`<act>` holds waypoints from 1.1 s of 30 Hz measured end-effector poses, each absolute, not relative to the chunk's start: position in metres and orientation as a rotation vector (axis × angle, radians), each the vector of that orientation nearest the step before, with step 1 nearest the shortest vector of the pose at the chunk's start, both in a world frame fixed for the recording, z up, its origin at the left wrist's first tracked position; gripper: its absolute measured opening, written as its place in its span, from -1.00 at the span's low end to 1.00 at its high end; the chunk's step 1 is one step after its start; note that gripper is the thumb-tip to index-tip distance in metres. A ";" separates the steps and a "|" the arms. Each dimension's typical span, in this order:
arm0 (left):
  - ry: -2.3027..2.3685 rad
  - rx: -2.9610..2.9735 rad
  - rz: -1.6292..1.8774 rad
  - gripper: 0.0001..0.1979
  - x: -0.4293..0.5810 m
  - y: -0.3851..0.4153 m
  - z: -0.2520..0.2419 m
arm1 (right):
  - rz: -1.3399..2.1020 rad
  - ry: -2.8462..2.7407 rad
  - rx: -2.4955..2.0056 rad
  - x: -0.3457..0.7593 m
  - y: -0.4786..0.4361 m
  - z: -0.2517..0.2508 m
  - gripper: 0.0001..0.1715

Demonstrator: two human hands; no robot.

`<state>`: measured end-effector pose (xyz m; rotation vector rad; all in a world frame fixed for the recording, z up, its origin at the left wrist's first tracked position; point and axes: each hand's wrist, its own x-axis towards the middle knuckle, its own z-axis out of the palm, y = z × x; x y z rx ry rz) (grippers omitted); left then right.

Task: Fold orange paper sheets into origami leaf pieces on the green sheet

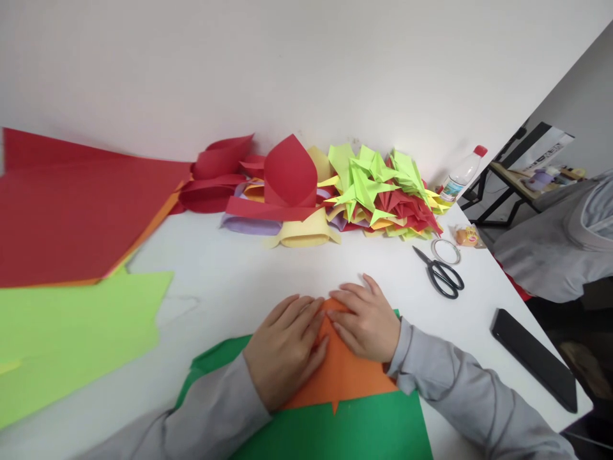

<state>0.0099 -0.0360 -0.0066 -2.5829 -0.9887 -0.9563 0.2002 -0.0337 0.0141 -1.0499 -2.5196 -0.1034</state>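
An orange folded paper (343,374) lies on a dark green sheet (364,428) at the near edge of the white table (239,275). My left hand (286,348) lies flat on the left side of the orange paper, fingers pointing toward its top. My right hand (366,322) presses flat on the right side, its fingers meeting the left hand's at the paper's upper tip. Both hands press rather than grip. Grey sleeves cover both wrists.
A pile of folded paper shapes (335,191) in red, yellow and light green lines the wall. Red sheets (71,204) and light green sheets (71,338) lie at left. Black scissors (443,275), a tape ring (446,251), a bottle (460,174) and a black phone (534,358) sit at right.
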 end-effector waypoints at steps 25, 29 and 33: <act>-0.733 -2.837 -0.847 -0.68 0.009 -0.061 0.012 | -0.048 -2.477 -1.093 0.206 -0.031 0.009 -0.74; -0.784 -2.892 -1.030 -0.69 0.002 -0.052 0.013 | -0.071 -2.465 -1.069 0.206 -0.031 0.009 -0.74; -1.000 -2.810 -1.236 -0.79 -0.010 -0.029 0.007 | -0.108 -2.469 -1.027 0.207 -0.030 0.011 -0.75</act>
